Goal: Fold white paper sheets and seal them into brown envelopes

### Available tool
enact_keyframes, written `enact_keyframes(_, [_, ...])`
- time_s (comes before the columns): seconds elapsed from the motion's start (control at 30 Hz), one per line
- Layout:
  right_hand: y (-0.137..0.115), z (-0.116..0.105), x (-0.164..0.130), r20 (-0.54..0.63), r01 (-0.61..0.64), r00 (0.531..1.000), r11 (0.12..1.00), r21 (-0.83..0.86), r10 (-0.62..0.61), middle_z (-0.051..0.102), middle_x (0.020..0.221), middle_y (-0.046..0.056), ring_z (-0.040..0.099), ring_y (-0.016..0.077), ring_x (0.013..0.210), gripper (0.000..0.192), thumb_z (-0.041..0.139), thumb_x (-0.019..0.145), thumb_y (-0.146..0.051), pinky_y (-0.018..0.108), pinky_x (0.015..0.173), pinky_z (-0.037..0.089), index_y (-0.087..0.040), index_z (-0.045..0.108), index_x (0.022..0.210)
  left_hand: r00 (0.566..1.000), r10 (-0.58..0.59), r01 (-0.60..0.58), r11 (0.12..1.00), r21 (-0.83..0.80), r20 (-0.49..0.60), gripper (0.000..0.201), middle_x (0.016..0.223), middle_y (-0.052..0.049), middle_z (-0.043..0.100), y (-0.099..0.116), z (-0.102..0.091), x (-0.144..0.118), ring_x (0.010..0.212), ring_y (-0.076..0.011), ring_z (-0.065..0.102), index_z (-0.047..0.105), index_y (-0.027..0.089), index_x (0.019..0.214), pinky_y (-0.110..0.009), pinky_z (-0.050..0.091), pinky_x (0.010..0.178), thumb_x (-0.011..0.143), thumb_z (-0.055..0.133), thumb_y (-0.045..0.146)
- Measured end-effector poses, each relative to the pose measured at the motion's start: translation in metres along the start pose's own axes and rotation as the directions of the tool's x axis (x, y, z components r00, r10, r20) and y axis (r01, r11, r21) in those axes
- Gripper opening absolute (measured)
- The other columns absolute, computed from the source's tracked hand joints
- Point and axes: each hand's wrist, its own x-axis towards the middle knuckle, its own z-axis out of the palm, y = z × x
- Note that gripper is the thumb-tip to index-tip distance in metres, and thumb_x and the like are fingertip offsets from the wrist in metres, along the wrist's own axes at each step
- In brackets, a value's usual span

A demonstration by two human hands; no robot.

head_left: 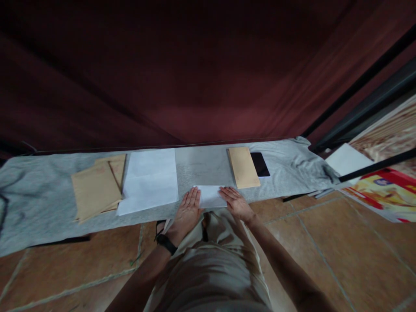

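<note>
A small folded white paper (pixel 209 196) lies at the near edge of a long table covered in grey cloth (pixel 39 186). My left hand (pixel 186 212) rests flat on the paper's left end, fingers together and pointing away from me. My right hand (pixel 236 203) lies flat on its right end. Both palms press down; neither grips anything. A black band sits on my left wrist.
A stack of white sheets (pixel 149 180) lies left of my hands, with brown envelopes (pixel 95 188) beyond it. A tan envelope (pixel 243 167) and a dark phone (pixel 260 164) lie to the right. Dark red curtain behind; tiled floor below; printed cartons (pixel 386 190) at right.
</note>
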Motion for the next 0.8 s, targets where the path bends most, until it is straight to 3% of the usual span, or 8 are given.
enact_keyframes(0.23, [-0.014,0.005,0.004,-0.006,0.067,0.998,0.998,-0.007,-0.067,0.050,0.157,0.005,0.043,0.0230,0.148,0.061,0.053,0.090,-0.004,0.048,0.127,0.030,-0.023,0.055,0.148,0.998,0.035,-0.038,0.998,0.059,0.052,0.059,0.166,-0.014,0.035,0.013,-0.005,0.007,0.156,-0.0281,0.025,0.036,0.016,0.158,-0.055,0.023,0.127,0.099,0.039,0.017])
enact_keyframes(0.47, [-0.006,0.012,0.015,-0.083,-0.012,0.997,0.998,-0.059,0.007,0.053,0.154,0.007,0.046,0.0239,0.145,0.057,0.049,0.093,-0.006,0.051,0.126,0.030,-0.021,0.055,0.147,0.998,0.048,-0.055,0.985,0.165,0.049,0.059,0.165,-0.015,0.037,0.020,-0.002,0.023,0.155,-0.0267,0.031,0.040,0.014,0.155,-0.051,0.027,0.126,0.097,0.039,0.011])
enact_keyframes(0.7, [-0.011,0.010,0.014,-0.026,0.000,1.000,0.999,-0.047,-0.001,0.050,0.157,0.008,0.046,0.0241,0.145,0.053,0.050,0.097,-0.016,0.051,0.126,0.030,-0.021,0.053,0.149,0.999,0.012,-0.017,0.995,0.103,0.052,0.056,0.161,-0.020,0.041,0.025,-0.001,0.030,0.152,-0.0321,0.036,0.048,0.010,0.150,-0.054,0.030,0.124,0.102,0.044,0.040])
enact_keyframes(0.8, [-0.013,0.008,0.014,-0.013,-0.008,1.000,0.999,-0.045,0.007,0.050,0.157,0.008,0.046,0.0240,0.145,0.052,0.050,0.096,-0.016,0.050,0.125,0.030,-0.021,0.055,0.148,1.000,0.017,-0.019,0.997,0.074,0.019,0.055,0.160,-0.020,0.043,0.027,0.001,0.034,0.153,-0.0291,0.035,0.047,0.007,0.150,-0.051,0.029,0.126,0.104,0.038,0.037])
